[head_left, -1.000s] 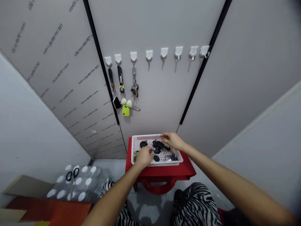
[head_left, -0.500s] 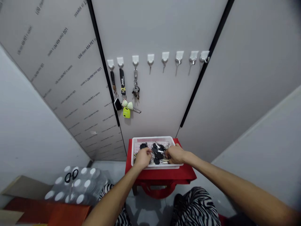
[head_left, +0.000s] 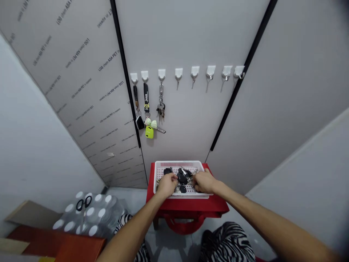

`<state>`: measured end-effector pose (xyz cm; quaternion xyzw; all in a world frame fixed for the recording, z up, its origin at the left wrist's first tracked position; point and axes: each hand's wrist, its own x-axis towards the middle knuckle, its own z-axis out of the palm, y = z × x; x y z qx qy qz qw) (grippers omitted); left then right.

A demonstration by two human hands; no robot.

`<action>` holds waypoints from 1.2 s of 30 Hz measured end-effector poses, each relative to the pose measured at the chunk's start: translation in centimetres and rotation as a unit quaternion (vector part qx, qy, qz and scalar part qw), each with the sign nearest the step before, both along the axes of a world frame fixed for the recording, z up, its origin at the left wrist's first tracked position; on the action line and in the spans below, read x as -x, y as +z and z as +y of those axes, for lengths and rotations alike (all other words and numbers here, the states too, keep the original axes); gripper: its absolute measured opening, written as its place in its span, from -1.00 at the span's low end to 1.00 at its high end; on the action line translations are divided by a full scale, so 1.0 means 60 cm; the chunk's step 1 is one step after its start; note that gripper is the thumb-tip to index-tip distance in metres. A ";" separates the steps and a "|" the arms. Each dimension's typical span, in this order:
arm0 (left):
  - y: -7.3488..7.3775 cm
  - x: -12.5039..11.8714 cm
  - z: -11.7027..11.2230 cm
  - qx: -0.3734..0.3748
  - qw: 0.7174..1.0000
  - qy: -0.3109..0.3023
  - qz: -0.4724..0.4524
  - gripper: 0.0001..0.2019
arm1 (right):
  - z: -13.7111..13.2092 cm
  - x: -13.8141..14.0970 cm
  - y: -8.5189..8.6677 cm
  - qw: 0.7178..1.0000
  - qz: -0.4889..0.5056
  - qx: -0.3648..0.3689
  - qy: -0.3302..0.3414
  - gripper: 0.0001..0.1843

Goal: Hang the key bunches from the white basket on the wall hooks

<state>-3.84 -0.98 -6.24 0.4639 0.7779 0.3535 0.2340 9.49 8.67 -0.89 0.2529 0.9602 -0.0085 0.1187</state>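
Note:
A white perforated basket (head_left: 178,164) sits on a small red stool (head_left: 188,205) against the grey wall. Several black key fobs and metal keys (head_left: 182,178) lie in it. My left hand (head_left: 167,183) rests on the basket's left part, fingers curled over the keys. My right hand (head_left: 203,181) is in the right part, fingers closed among the keys. What either hand grips is hidden. Above, a row of white wall hooks (head_left: 179,73) runs across the wall. The three leftmost carry key bunches, one with a lime green fob (head_left: 149,132).
A shrink-wrapped pack of bottles (head_left: 87,214) with black scissors (head_left: 83,203) on top lies on the floor at left. Red and brown boards (head_left: 54,243) lie in the lower left corner. My zebra-patterned trousers (head_left: 227,242) fill the bottom. Black vertical strips (head_left: 231,105) divide the wall panels.
My right hand came from the basket's far rim down to its right part among the keys. My left hand stayed over the left keys. The view tilted slightly down.

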 end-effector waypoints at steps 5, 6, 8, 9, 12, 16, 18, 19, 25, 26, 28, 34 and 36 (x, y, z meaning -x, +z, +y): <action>0.005 -0.003 0.005 -0.024 0.997 -0.003 -0.073 -0.81 | 0.017 0.000 0.025 0.963 0.195 0.167 -0.075 -0.83; 0.010 -0.005 0.008 -0.043 0.993 -0.008 -0.110 -0.80 | 0.017 0.003 0.031 0.935 0.246 0.235 -0.099 -0.82; 0.023 -0.011 0.015 -0.091 0.974 -0.021 -0.207 -0.74 | 0.013 0.012 0.044 0.850 0.340 0.372 -0.153 -0.80; 0.032 -0.013 0.018 -0.114 0.959 -0.031 -0.257 -0.70 | 0.008 0.017 0.049 0.799 0.379 0.430 -0.180 -0.80; 0.057 -0.017 0.018 -0.140 0.914 -0.073 -0.373 -0.67 | -0.004 0.034 0.065 0.658 0.474 0.536 -0.236 -0.81; 0.075 -0.015 0.007 -0.120 0.877 -0.061 -0.461 -0.60 | -0.010 0.049 0.082 0.536 0.534 0.603 -0.252 -0.84; 0.079 -0.013 0.006 -0.112 0.842 -0.050 -0.526 -0.58 | -0.012 0.052 0.084 0.507 0.545 0.620 -0.250 -0.85; 0.082 -0.012 0.007 -0.118 0.820 -0.042 -0.558 -0.62 | -0.013 0.053 0.084 0.500 0.549 0.623 -0.248 -0.85; 0.106 0.012 0.023 -0.208 0.826 0.052 -0.521 -0.81 | -0.025 0.053 0.076 0.500 0.550 0.625 -0.238 -0.87; 0.110 0.016 0.024 -0.175 0.849 0.040 -0.496 -0.80 | -0.026 0.053 0.076 0.500 0.554 0.622 -0.236 -0.87; 0.112 0.017 0.021 -0.091 0.884 0.013 -0.459 -0.74 | -0.027 0.055 0.078 0.504 0.569 0.608 -0.231 -0.87; 0.105 0.001 0.012 -0.041 0.841 -0.021 -0.538 -0.57 | -0.037 0.064 0.081 0.572 0.569 0.565 -0.174 -0.85; 0.107 -0.001 0.016 -0.103 0.836 -0.016 -0.539 -0.66 | -0.040 0.063 0.080 0.584 0.560 0.568 -0.149 -0.85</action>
